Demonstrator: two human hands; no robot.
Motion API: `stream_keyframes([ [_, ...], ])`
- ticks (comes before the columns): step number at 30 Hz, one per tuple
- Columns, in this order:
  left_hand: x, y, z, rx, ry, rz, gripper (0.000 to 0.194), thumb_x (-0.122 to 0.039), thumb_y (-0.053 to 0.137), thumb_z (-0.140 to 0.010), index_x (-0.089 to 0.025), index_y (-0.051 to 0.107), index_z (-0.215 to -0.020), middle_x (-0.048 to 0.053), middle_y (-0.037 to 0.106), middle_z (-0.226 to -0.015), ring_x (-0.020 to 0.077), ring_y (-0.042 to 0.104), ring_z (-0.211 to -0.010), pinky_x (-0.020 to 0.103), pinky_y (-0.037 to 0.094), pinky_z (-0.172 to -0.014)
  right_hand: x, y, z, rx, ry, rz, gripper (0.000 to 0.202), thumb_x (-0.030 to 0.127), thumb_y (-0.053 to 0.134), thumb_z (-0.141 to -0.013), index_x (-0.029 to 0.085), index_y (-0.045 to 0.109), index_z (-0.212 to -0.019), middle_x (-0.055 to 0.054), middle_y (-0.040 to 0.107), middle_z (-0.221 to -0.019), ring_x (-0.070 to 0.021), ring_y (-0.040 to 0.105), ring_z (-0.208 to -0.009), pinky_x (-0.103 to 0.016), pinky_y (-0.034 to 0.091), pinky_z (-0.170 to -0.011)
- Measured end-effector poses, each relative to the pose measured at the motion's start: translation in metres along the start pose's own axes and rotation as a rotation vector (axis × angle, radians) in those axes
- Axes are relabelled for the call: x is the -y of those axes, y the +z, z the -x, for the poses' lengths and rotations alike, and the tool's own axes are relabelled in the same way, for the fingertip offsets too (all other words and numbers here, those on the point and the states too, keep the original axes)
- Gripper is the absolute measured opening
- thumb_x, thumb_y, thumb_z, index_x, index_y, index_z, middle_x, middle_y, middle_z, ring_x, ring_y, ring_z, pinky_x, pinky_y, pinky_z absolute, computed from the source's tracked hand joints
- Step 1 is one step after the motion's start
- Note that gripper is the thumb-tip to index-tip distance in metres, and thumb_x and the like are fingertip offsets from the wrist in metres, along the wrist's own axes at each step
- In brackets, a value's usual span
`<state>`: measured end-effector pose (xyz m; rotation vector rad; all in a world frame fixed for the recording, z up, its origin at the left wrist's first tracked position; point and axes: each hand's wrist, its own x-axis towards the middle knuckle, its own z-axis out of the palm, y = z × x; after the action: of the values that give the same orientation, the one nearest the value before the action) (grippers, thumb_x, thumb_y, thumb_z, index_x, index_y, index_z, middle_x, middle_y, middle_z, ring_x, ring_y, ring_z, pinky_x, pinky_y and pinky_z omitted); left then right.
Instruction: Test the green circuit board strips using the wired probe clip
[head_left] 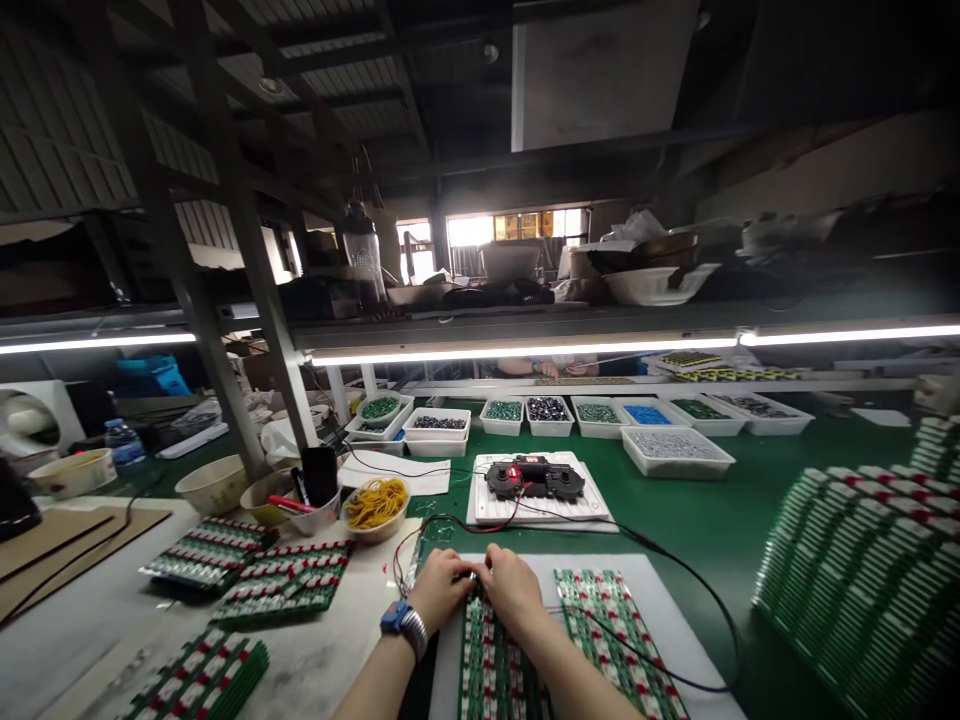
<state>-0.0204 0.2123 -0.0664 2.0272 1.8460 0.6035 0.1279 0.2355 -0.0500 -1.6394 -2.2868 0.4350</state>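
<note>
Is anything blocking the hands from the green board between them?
Nothing visible does: the left hand and right hand are at the far end of the green board. The black cable crosses the other board, to the right.

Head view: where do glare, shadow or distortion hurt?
Head view: shelf tube light and far window blown out white; roof in deep shadow; right-side board stack stretched and soft toward the edge; at left hand and right hand, fingertip contact too small to read.

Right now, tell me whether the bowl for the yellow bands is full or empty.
Full: the yellow bands are heaped up to about the rim of the bowl.
</note>
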Motion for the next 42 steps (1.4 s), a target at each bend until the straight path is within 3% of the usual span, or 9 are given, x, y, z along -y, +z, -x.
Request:
stream_keyframes([
  [17,-0.0002,-0.0006,-0.0001,0.003,0.002,-0.021,0.024,-0.023,0.057,-0.081,-0.027,0.074,-0.098,0.002,0.063,-0.089,0.0210,0.053,-0.094,0.029,0.041,-0.088,-0.0019,0.0078,0.0047,-0.067,-0.031,0.040,0.020,0.030,0.048,-0.097,0.018,0.064,-0.098,-0.008,0.069,-0.092,-0.0250,0.068,-0.083,-0.027,0.043,-0.062],
  [42,-0.0049,-0.0064,0.0012,0.030,0.007,-0.090,0.024,-0.026,0.059,-0.081,-0.025,0.071,-0.102,0.003,0.065,-0.088,0.0218,0.054,-0.092,0.030,0.041,-0.086,-0.0068,0.0013,-0.0011,0.043,-0.045,0.029,0.024,0.025,0.039,-0.098,0.019,0.062,-0.098,-0.009,0.070,-0.095,-0.0224,0.066,-0.088,-0.026,0.035,-0.063],
])
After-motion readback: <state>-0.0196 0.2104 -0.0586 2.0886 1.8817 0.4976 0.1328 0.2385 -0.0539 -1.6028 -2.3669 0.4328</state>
